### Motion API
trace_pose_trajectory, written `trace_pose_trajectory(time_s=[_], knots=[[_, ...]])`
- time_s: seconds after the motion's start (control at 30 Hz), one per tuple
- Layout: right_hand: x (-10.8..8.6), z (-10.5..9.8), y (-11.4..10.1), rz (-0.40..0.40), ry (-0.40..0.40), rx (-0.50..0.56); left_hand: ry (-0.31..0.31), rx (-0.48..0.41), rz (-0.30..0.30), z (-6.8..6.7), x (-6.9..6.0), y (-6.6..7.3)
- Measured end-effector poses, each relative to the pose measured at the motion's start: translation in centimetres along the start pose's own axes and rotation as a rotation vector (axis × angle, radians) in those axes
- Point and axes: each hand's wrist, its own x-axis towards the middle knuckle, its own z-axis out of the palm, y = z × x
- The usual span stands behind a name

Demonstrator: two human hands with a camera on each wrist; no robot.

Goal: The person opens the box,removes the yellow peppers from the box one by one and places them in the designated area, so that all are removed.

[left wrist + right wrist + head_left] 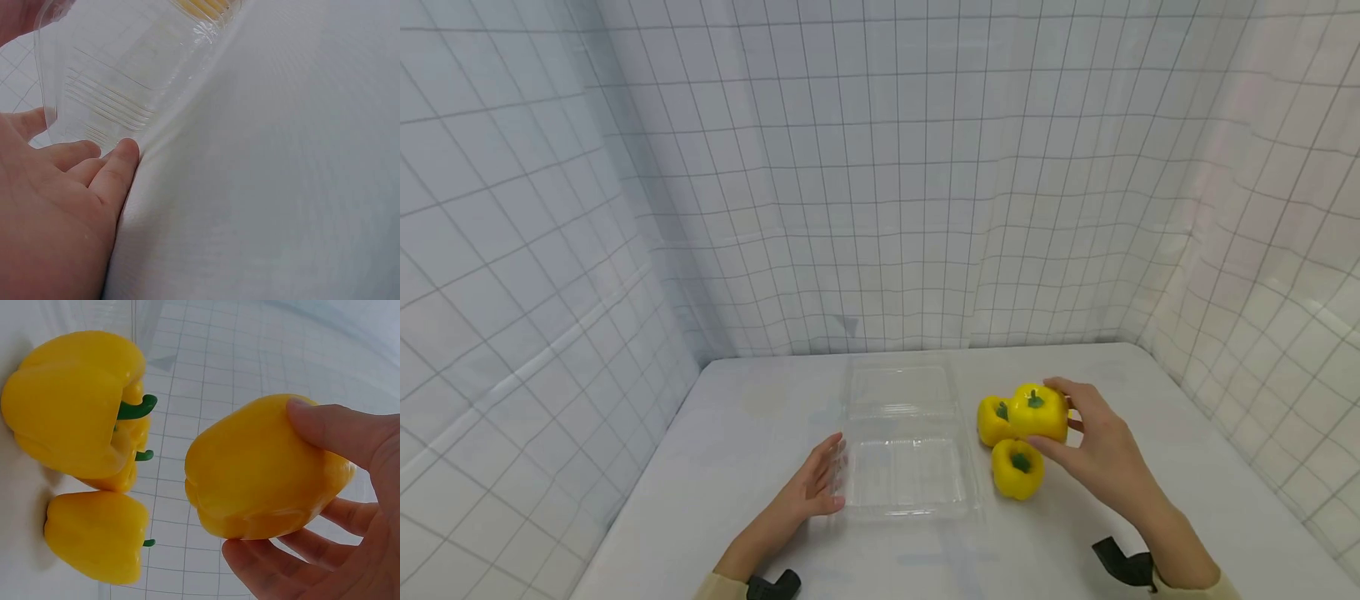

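Observation:
A yellow bell pepper (1040, 414) with a green stem is held in my right hand (1103, 446), raised off the table. In the right wrist view my thumb lies on one side of this held pepper (262, 469) and the fingers support the other. More yellow peppers stand on the table: one at the front (1017, 470), one at the left (995, 422); the right wrist view shows another, partly hidden pepper (112, 481). My left hand (808, 482) rests with relaxed fingers against the left side of an open clear plastic clamshell container (907, 515).
The container's hinged lid (900, 390) lies open toward the back of the white table (737, 433). White grid-patterned curtains (880, 183) rise behind the table and at both sides. A dark wrist strap (1123, 565) sits on each forearm.

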Motion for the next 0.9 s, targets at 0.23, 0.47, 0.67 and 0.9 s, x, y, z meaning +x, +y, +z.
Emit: trace_pose_trajectory(time_s=[0.23,0.47,0.67,0.9], knots=[[-1.0,-0.2,2.0,0.033,-0.007,-0.018,0.003,-0.012,-0.03,-0.1,0.1,-0.1],[-1.9,-0.3,3.4,0.073,-0.019,-0.033,0.006,-0.009,-0.033,0.1,0.2,0.0],[-2.7,-0.5,4.4,0.101,-0.022,-0.032,0.003,-0.008,-0.032,0.2,0.0,0.0],[-3.0,-1.0,5.5,0.15,-0.061,0.029,0.008,0.017,-0.023,-0.2,0.2,0.1]])
